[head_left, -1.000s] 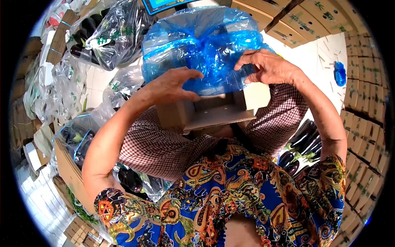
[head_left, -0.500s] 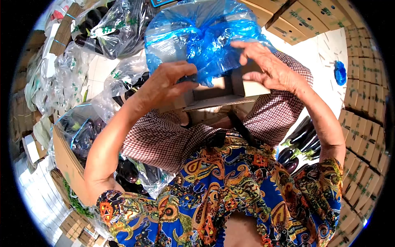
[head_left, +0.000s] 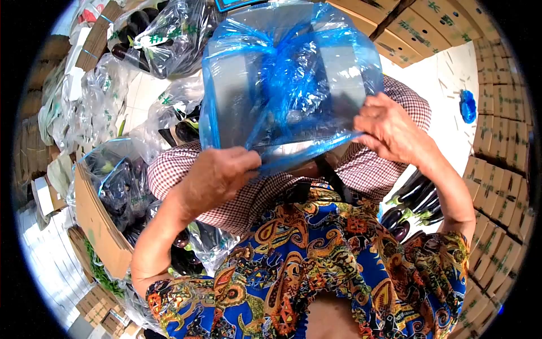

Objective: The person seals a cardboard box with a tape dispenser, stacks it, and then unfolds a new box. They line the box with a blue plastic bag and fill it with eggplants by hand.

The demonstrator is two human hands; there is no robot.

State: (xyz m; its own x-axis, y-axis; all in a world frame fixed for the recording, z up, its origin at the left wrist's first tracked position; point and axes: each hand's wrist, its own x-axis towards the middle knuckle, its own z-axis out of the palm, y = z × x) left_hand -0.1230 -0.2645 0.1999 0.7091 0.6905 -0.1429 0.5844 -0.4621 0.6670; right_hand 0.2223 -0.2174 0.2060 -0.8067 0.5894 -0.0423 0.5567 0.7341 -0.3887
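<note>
So, clock faces from the middle of the view: the blue bag [head_left: 302, 121] is up at 12, basically sitting over the open box [head_left: 345, 70], and you can see the cardboard flaps right through the plastic. It's all bunched up in creases around the middle. Left hand [head_left: 220, 175] is at 9, fingers closed pretty narrow on the bag's near edge. Right hand [head_left: 389, 127] is between 2 and 3, fingers also pinched in tight on the same edge, so that edge runs between the two hands above the checked trousers [head_left: 178, 169]. Loose eggplants [head_left: 415, 198] lie out between 3 and 4, with stacked boxes [head_left: 497, 175] past them at 3. There's a blue wad [head_left: 468, 106] on the floor [head_left: 449, 79] between 2 and 3, further out than the right hand. A clear bag [head_left: 175, 39] with eggplants in it sits at 11.
</note>
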